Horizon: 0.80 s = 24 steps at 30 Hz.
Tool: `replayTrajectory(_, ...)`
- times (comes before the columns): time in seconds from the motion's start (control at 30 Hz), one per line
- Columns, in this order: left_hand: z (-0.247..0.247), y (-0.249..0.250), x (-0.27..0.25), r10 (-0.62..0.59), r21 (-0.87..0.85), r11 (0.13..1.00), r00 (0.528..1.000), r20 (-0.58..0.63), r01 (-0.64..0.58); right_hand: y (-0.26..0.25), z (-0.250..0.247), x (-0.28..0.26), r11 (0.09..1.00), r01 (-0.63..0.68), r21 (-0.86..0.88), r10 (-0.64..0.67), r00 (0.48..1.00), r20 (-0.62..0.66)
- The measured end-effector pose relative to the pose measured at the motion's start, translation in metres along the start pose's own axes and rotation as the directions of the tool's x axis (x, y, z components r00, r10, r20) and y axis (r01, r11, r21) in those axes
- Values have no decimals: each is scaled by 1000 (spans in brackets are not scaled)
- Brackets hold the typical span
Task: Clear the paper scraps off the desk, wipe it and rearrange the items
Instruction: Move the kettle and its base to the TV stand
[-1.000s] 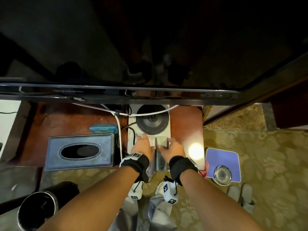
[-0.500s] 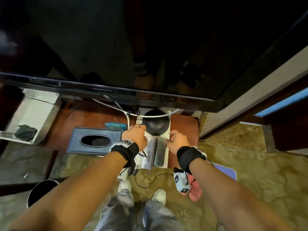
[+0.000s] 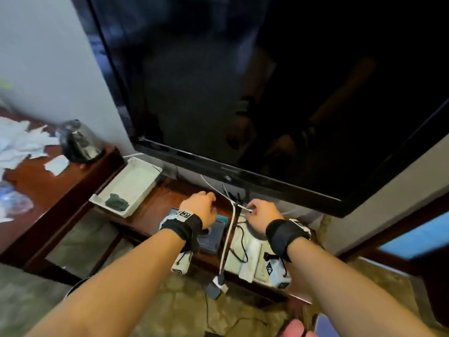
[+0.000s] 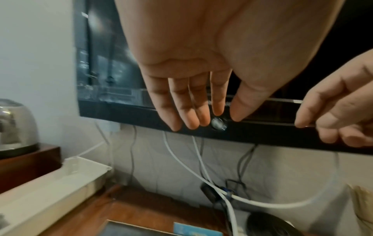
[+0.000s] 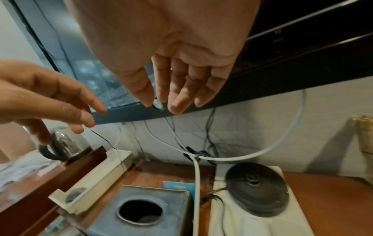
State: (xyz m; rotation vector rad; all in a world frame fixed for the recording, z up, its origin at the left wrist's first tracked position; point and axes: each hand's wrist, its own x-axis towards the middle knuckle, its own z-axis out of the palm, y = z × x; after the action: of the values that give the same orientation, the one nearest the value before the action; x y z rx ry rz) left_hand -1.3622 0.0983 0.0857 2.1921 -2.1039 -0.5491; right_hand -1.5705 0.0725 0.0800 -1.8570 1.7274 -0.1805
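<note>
Overhead, a low red-brown shelf (image 3: 155,210) sits under a wall-hung television (image 3: 267,93); paper scraps (image 3: 21,142) litter the higher desk (image 3: 36,186) at far left, beside a kettle (image 3: 80,139). The floor is patterned carpet (image 3: 170,307). Left wrist: the left hand (image 4: 212,63) hangs loose-fingered and empty before the television's lower edge. Right wrist: the right hand (image 5: 171,55) is likewise slack and empty; a tissue box (image 5: 173,206) stands on the shelf. The television's logo is unreadable.

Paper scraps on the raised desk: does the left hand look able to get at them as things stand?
Probably yes: the left hand is empty and the paper scraps lie uncovered, though the kettle stands partly in the way, so it would have to reach past that.
</note>
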Motion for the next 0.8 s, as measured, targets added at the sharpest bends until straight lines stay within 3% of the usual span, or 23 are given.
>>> replayTrajectory(0.2, -47, -111, -62, -34, 18, 999, 997, -69, 35, -115, 35, -21, 988, 133, -81, -135, 991, -13)
replayTrajectory(0.5, -100, -331, -178, -308, -13, 951, 944, -115, 309, -298, 132, -37, 939, 301, -167, -284, 952, 117)
replayTrajectory(0.67, -127, -420, -207, -442, -67, 897, 887, -134, 437, -405, 187, -37, 884, 433, -179, -397, 895, 202)
replayTrajectory(0.8, -149, -474, -211, -517, -98, 856, 843, -149, 508, -488, 227, -21, 804, 565, -186, -510, 816, 273)
